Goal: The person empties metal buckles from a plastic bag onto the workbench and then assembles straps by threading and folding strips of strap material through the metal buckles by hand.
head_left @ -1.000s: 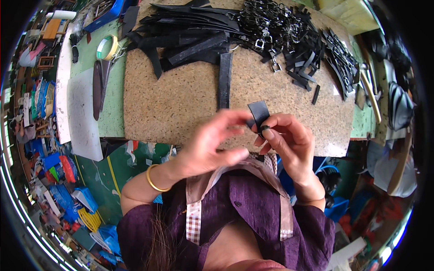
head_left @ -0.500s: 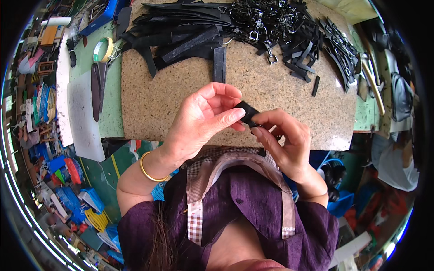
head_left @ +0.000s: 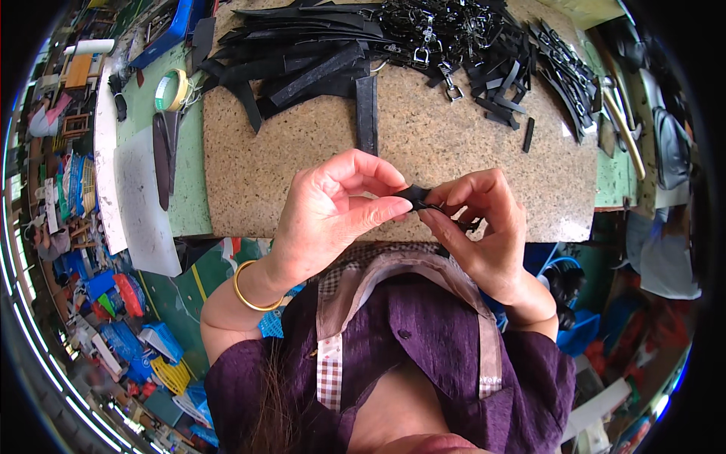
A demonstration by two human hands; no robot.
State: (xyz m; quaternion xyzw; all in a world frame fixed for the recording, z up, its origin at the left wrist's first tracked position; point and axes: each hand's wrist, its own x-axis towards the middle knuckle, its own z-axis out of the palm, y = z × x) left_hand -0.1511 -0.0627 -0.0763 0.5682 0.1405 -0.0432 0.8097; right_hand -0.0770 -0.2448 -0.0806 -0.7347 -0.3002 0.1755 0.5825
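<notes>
Both hands meet over the near edge of the speckled stone slab (head_left: 287, 166). My left hand (head_left: 333, 208) pinches one end of a short black strip (head_left: 412, 194) between thumb and fingers. The strip's other end is in the closed fingertips of my right hand (head_left: 484, 231). A small dark metal fitting (head_left: 470, 225) shows under the right fingers; most of it is hidden. Beyond the hands, one long black strip (head_left: 367, 113) points toward me from a heap of black strips (head_left: 310, 45).
A pile of metal snap hooks (head_left: 427, 41) lies at the back, with short black pieces (head_left: 499, 94) beside it. Black straps with metal fittings (head_left: 563, 79) lie far right. At left are a tape roll (head_left: 172, 89), dark pointed strips (head_left: 165, 159) and a blue tray (head_left: 162, 34).
The black strip has turned from showing its flat face to a narrower, folded-looking side. My right hand has shifted slightly right and up, and more of the metal fitting shows under it.
</notes>
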